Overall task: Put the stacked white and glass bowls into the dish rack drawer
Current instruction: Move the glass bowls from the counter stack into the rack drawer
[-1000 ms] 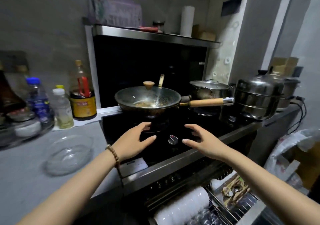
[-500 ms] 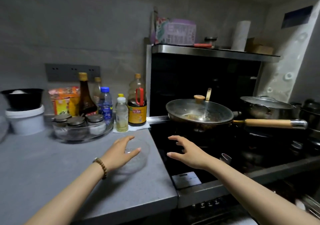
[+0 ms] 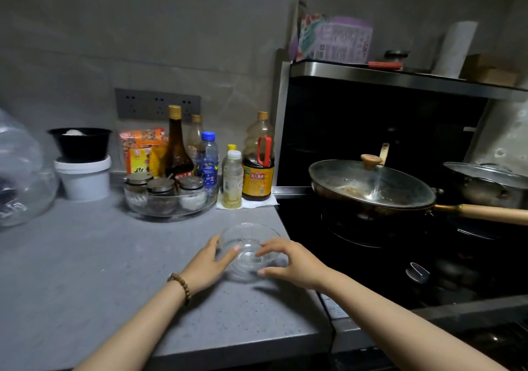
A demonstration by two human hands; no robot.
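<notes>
Both my forearms are reaching in from the near edge over the grey bench [image 3: 85,279]. My left hand [image 3: 207,265] is cupping the left wall of the glass bowl [image 3: 249,249], thumb lying over its rim, a bead bracelet [image 3: 180,286] sitting on the wrist. My right hand [image 3: 291,262] is closing in on the bowl's right side, fingers spread and curled, fingertips at the glass; whether they are actually pressing on it I cannot tell. The bowl is standing upright on the bench, close to the bench's right edge, just left of the black cooktop [image 3: 357,256].

Farther back on the bench, a round glass tray [image 3: 171,207] is carrying three lidded jars. Just right of the tray, a small pale bottle [image 3: 233,179] and a big soy sauce bottle [image 3: 258,167] with a red handle are standing on a white cloth. Behind the tray, a blue-capped water bottle [image 3: 208,159], a tall dark bottle [image 3: 175,145] and orange packets [image 3: 143,149] are lining the wall. To the far left, a black bowl [image 3: 81,143] is resting on top of a white tub [image 3: 83,179].

On the cooktop, to the right, a lidded wok [image 3: 371,187] is sitting with its wooden handle pointing right. A steel pot [image 3: 485,182] is standing behind that handle, at the right edge.
</notes>
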